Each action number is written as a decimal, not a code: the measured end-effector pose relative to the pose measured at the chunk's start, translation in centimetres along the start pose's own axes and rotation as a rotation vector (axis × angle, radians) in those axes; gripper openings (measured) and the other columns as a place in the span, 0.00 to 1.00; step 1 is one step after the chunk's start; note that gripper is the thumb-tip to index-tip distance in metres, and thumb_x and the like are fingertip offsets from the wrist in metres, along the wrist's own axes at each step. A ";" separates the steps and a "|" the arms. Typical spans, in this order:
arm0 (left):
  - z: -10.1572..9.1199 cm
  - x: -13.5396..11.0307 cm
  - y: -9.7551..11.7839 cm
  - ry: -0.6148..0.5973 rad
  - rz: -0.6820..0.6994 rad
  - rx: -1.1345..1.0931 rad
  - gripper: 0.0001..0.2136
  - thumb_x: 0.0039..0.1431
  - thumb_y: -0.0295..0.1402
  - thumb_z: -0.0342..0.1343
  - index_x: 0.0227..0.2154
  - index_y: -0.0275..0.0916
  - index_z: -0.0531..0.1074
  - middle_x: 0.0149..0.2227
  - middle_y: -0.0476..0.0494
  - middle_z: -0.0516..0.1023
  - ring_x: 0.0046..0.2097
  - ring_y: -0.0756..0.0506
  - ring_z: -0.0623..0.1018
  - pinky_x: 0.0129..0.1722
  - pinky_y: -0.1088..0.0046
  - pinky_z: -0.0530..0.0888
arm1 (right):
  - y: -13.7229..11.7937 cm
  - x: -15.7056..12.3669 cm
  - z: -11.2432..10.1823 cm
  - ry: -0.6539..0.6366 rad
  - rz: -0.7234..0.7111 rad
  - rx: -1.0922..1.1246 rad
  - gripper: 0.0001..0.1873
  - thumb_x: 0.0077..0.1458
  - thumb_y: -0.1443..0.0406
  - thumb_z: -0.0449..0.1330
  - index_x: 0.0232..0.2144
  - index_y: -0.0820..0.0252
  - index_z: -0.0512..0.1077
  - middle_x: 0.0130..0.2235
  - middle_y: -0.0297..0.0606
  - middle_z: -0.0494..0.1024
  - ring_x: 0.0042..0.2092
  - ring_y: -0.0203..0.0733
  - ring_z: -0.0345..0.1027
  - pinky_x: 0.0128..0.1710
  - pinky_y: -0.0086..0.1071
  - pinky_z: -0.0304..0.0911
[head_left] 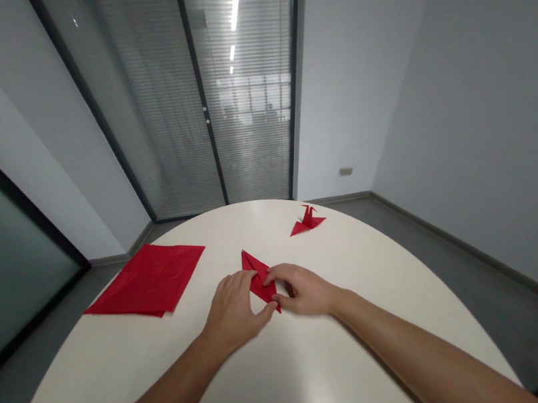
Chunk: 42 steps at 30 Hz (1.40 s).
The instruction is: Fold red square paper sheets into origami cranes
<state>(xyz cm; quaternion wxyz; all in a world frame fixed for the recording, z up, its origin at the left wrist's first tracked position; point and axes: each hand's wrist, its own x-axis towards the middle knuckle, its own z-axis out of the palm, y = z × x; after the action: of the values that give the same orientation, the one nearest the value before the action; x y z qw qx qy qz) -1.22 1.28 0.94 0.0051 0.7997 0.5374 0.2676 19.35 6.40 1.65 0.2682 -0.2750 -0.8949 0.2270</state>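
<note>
A small folded piece of red paper, pointed at its far and near ends, lies on the white table between my hands. My left hand holds its left side, fingers along the upper edge and thumb at the near tip. From the right, my right hand pinches the right edge between thumb and fingers, the fingertips resting on a fold. Both hands partly cover the paper. Farther back to the right stands a finished red origami crane with spread wings.
Flat red paper sheets lie stacked at the table's left edge. The round white table has a curved rim. Beyond it are a glass partition with blinds and grey walls, with a wall socket low down.
</note>
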 end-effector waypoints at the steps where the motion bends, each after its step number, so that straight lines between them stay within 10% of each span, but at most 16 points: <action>1: -0.1 0.0 0.0 0.001 -0.005 -0.002 0.20 0.57 0.41 0.61 0.50 0.37 0.70 0.47 0.37 0.78 0.49 0.36 0.77 0.53 0.54 0.72 | -0.1 0.0 0.0 0.005 0.006 0.006 0.18 0.51 0.73 0.62 0.46 0.58 0.73 0.45 0.41 0.79 0.44 0.44 0.72 0.48 0.38 0.66; 13: 1.3 0.0 -1.4 -0.040 0.057 -0.100 0.16 0.59 0.34 0.60 0.50 0.38 0.74 0.54 0.37 0.78 0.58 0.35 0.74 0.60 0.52 0.69 | 0.9 -0.1 0.7 0.093 -0.039 0.066 0.30 0.45 0.83 0.52 0.48 0.58 0.72 0.49 0.42 0.77 0.52 0.45 0.69 0.53 0.40 0.65; 42: 0.5 0.2 -1.2 -0.125 0.179 -0.232 0.15 0.61 0.30 0.58 0.51 0.43 0.75 0.53 0.40 0.75 0.55 0.39 0.73 0.57 0.55 0.71 | 1.1 -0.2 0.8 0.160 0.071 -0.069 0.19 0.58 0.72 0.60 0.52 0.57 0.70 0.49 0.42 0.77 0.51 0.47 0.68 0.54 0.43 0.64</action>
<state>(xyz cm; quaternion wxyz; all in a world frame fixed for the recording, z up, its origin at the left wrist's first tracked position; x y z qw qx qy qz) -2.01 2.09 0.26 0.1069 0.8536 0.4279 0.2772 19.40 6.85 0.38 0.3210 -0.3329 -0.8676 0.1828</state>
